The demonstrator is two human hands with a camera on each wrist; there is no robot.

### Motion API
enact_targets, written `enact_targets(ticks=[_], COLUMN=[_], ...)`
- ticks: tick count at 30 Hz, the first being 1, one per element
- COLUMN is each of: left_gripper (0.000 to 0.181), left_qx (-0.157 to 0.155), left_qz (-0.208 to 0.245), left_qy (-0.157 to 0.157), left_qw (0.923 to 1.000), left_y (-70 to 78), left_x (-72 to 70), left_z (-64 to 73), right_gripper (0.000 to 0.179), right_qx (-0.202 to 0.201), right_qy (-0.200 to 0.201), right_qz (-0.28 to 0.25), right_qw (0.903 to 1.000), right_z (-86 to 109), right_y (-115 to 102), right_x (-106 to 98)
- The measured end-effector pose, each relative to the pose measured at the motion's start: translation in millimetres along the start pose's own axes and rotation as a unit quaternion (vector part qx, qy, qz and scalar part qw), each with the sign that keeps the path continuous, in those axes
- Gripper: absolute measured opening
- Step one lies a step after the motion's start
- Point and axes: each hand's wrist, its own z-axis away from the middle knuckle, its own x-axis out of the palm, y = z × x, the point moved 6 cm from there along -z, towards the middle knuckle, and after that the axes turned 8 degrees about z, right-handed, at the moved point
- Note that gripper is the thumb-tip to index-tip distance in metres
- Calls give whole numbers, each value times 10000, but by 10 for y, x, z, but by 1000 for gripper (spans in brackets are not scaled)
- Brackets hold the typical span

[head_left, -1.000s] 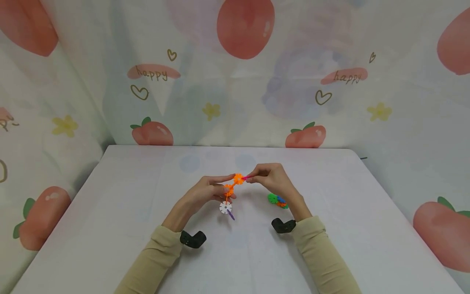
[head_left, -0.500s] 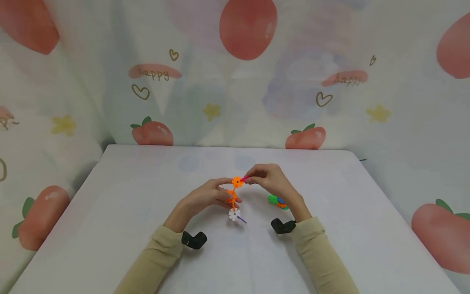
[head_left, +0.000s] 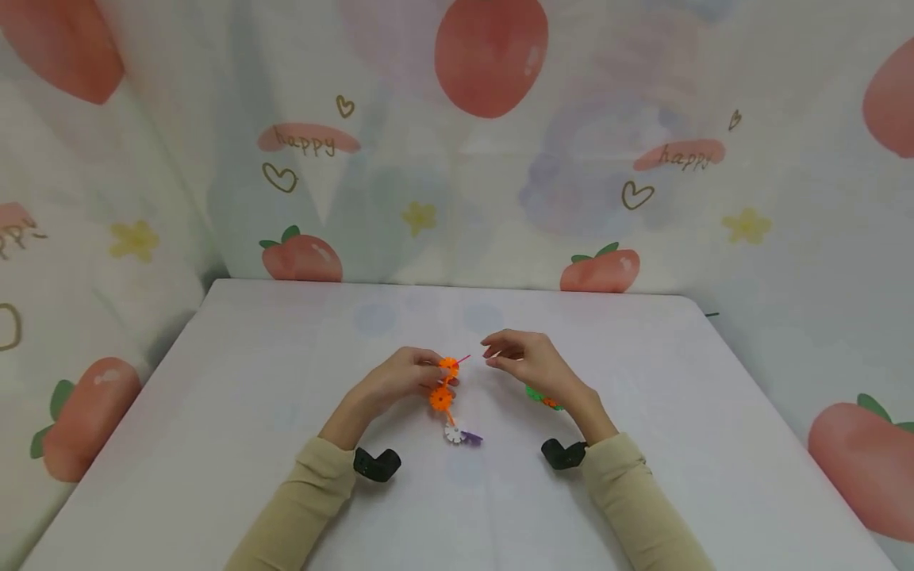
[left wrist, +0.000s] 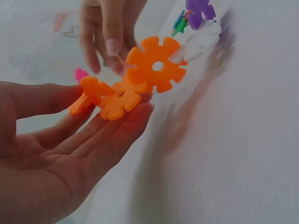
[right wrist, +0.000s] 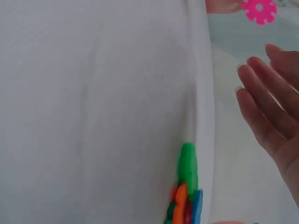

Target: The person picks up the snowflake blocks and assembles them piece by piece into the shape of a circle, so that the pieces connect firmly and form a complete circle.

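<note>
My left hand [head_left: 400, 377] pinches a chain of interlocking snowflake discs by its upper orange part, thumb on one side and fingers beneath. Orange discs [left wrist: 169, 73] make up most of the chain. At its lower end a white disc [head_left: 453, 434] and a purple disc [head_left: 473, 438] hang close over the table. A pink disc [right wrist: 260, 17] juts from the top end, seen edge-on in the head view. My right hand [head_left: 531, 363] is apart from the chain, to the right of the pink disc, with relaxed fingers and nothing in them.
A small pile of loose discs, including a green disc [right wrist: 188, 165] and a blue disc [right wrist: 198, 207], lies on the white table [head_left: 286, 333] beneath my right wrist. A printed curtain [head_left: 457, 198] hangs behind the table and along both sides.
My right hand has let go of the pink disc and drawn back right. The chain has come lower and nearer, and my left fingers now hold it nearer its top end.
</note>
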Motion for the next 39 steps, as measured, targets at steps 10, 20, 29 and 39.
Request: enact_targets(ticks=[10,20,29,39], left_gripper=[26,26,25,28], left_qx=[-59,-43,-168,-251], left_qz=[-89,87,143,207], left_qy=[29,11,92,113], left_qw=[9999,10000,9997,9994], left_y=[23,30,-10,-13], left_x=[-96,-94,-89,-96], left_z=[36,17,9,14], right_gripper=[24,17,23,23], right_qx=[539,1032,1482,1681], right_qy=[-438,-966,-1342,-1592], right_qz=[639,665,372,221], right_qw=[9955,9877,9791,9726], right_z=[181,286,386,408], right_y=[397,621,776,849], right_x=[-226,-425,-420,-361])
